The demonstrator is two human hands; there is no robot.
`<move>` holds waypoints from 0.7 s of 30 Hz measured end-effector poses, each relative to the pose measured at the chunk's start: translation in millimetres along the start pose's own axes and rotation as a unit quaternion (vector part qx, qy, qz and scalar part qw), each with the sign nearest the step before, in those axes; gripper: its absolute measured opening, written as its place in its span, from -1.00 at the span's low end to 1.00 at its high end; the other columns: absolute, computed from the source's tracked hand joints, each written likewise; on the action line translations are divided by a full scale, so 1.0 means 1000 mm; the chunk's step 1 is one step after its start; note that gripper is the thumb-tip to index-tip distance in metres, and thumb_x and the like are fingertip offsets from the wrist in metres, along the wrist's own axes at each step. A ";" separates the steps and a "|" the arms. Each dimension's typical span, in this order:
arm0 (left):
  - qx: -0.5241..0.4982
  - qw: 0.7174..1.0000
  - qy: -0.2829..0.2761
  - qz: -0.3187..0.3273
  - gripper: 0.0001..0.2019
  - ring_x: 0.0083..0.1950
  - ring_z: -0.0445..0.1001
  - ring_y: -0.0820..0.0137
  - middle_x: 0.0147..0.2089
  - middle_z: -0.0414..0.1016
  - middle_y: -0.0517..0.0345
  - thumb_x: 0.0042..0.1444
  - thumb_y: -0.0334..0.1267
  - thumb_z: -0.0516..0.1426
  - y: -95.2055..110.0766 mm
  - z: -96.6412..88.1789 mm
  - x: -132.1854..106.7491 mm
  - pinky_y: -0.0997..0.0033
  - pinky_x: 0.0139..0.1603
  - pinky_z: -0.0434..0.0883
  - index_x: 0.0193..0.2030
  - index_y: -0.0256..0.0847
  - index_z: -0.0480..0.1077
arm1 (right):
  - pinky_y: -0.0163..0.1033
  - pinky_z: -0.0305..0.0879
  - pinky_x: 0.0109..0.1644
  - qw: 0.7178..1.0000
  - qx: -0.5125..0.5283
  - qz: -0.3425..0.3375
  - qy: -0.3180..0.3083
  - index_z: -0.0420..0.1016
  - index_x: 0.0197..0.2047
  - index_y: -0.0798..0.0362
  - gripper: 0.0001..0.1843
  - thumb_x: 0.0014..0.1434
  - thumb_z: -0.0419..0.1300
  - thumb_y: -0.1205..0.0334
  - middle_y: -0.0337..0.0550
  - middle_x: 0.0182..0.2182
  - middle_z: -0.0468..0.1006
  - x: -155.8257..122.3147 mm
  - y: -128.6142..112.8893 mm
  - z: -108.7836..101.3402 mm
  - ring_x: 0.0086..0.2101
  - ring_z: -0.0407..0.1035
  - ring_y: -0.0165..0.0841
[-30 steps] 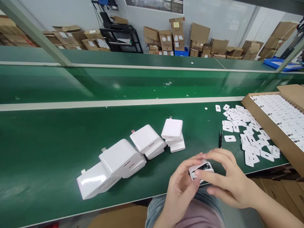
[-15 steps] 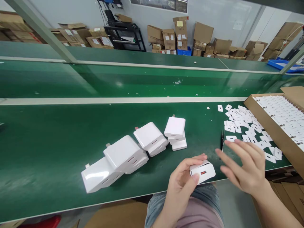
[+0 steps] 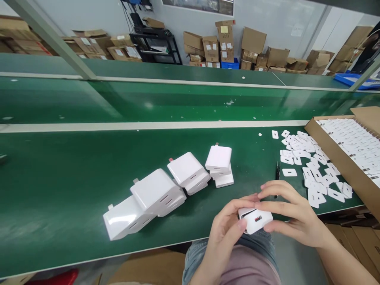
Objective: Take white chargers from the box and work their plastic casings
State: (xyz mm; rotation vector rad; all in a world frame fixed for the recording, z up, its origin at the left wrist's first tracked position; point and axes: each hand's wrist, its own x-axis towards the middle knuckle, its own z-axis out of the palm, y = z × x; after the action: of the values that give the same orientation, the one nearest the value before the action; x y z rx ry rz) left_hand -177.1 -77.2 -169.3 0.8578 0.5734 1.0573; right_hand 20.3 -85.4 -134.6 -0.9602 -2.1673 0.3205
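Near the table's front edge, a white charger (image 3: pixel 255 220) sits in my left hand (image 3: pixel 226 223), whose fingers and thumb are closed round it. Its end plate, with a small slot showing red, is tilted, and a dark gap runs along one edge. My right hand (image 3: pixel 292 209) is curved round the plate's right side, fingertips at the top edge and thumb at the lower right corner. Black tweezers (image 3: pixel 278 171) lie just beyond my right hand. A pile of white slotted end plates (image 3: pixel 319 174) spreads to the right.
Several white chargers (image 3: pixel 157 190) rest in stacked groups along the green table (image 3: pixel 74 170). At the right edge stands a cardboard box (image 3: pixel 341 154) filled with rows of white parts. A pale rail (image 3: pixel 148 126) crosses behind, with cartons (image 3: pixel 211 49) by the wall.
My right hand has moved left from beside the pile of plates to the charger, its fingers now at the end plate. The charger has shifted slightly right in my left hand.
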 end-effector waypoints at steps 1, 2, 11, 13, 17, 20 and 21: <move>0.002 1.000 0.001 0.002 -0.75 0.20 0.52 0.12 0.09 0.63 0.00 0.18 -0.04 0.28 0.000 0.001 0.000 0.32 0.14 0.46 -0.11 -0.11 0.64 | -0.01 0.42 0.15 1.000 0.010 0.004 -0.003 0.48 0.16 -0.06 -0.69 0.43 0.12 0.09 -0.03 -0.04 0.53 -0.001 0.000 -0.001 0.09 0.37 -0.19; 0.004 1.000 -0.004 0.007 -0.75 0.21 0.51 0.12 0.09 0.63 -0.01 0.18 -0.04 0.27 -0.001 0.001 0.000 0.33 0.15 0.46 -0.11 -0.10 0.64 | 0.01 0.42 0.15 1.000 0.013 0.010 -0.005 0.47 0.18 -0.08 -0.68 0.42 0.13 0.10 -0.03 -0.03 0.53 -0.001 0.000 -0.001 0.10 0.36 -0.19; 0.024 0.996 -0.001 0.091 -0.85 0.23 0.52 0.29 0.10 0.63 0.12 0.24 -0.22 0.25 -0.012 0.001 0.001 0.48 0.13 0.50 -0.07 0.03 0.60 | -0.18 0.43 0.13 0.971 0.148 0.186 0.003 0.33 0.33 -0.29 -0.53 0.39 0.19 0.13 -0.09 0.16 0.42 -0.010 -0.012 0.012 0.06 0.40 -0.29; 0.036 0.993 -0.003 0.116 -0.83 0.22 0.53 0.34 0.11 0.62 0.12 0.25 -0.25 0.24 -0.011 0.002 -0.001 0.52 0.12 0.50 -0.05 0.03 0.59 | -0.25 0.47 0.06 0.934 0.257 0.248 0.015 0.31 0.35 -0.29 -0.54 0.42 0.14 0.07 -0.10 0.15 0.45 -0.011 -0.013 0.019 -0.02 0.45 -0.34; 0.115 0.981 -0.002 0.154 -0.79 0.20 0.52 0.41 0.11 0.62 0.12 0.25 -0.34 0.23 -0.012 0.002 -0.005 0.53 0.13 0.49 -0.03 0.03 0.56 | -0.17 0.45 0.13 0.852 0.426 0.302 0.044 0.39 0.30 -0.19 -0.54 0.38 0.18 -0.02 -0.07 0.13 0.54 -0.008 -0.017 0.037 0.07 0.47 -0.25; 0.186 0.955 0.006 0.232 -0.71 0.23 0.49 0.44 0.13 0.61 0.11 0.22 -0.43 0.22 -0.014 0.001 -0.007 0.46 0.29 0.39 0.03 -0.01 0.51 | -0.07 0.41 0.19 0.809 0.499 0.297 0.089 0.47 0.24 -0.15 -0.53 0.32 0.24 -0.07 -0.05 0.13 0.57 -0.005 -0.021 0.049 0.10 0.47 -0.19; 0.207 0.943 0.002 0.260 -0.69 0.25 0.47 0.43 0.14 0.60 0.09 0.21 -0.46 0.21 -0.015 0.001 -0.007 0.42 0.33 0.36 0.04 -0.05 0.50 | -0.05 0.41 0.20 0.804 0.510 0.291 0.100 0.49 0.22 -0.16 -0.54 0.31 0.26 -0.07 -0.05 0.14 0.57 -0.004 -0.022 0.051 0.11 0.46 -0.17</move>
State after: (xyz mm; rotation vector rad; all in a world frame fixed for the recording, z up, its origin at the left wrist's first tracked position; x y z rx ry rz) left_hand -171.7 -87.5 -181.0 1.4298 0.5980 1.4420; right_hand -25.9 -100.3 -162.2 -0.8848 -1.1180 1.4279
